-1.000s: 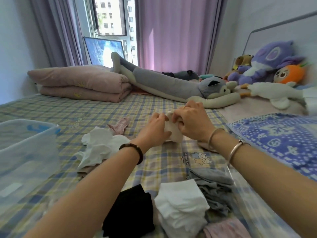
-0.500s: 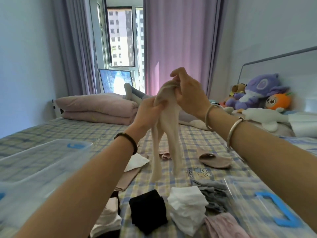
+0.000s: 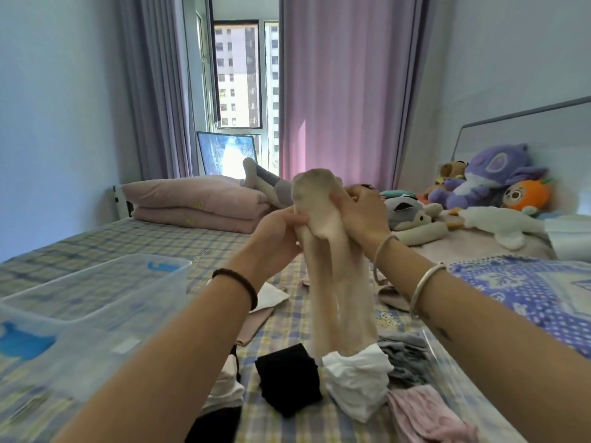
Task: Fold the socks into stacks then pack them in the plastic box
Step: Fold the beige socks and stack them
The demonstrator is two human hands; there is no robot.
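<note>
S1: Since half a sec ago the right hand is sitting lower on the beige sock pair. It's no longer capping the top, so a rounded end is poking up above both hands.

S2: And the left hand?

S1: It's pinching the pair's left edge, approx. level w/ the right hand, which is curling its fingers round the right edge. Both are clamping fabric mid-frame, close together w/ only the socks between them.

S2: Which way is the pair lying?

S1: Long axis is running vertical. Top end is at the hands and two legs are hanging straight down toward lower centre. Loose ends are dangling in front of the white bundle (touching it or not, can't tell). All the free length is hanging below the hands, so neither hand is nearer to it.

S2: Next move?

S1: Prob. bringing the low ends up, or laying the pair on the bed to fold. That's a guess.

S2: Box?

S1: The plastic box is sitting lower left, beside the left forearm, so that arm's nearer. I'm seeing no socks in it, tho it's blurry. The black bundle, grey bundle and pink bundle are waiting along the bottom edge.
</note>
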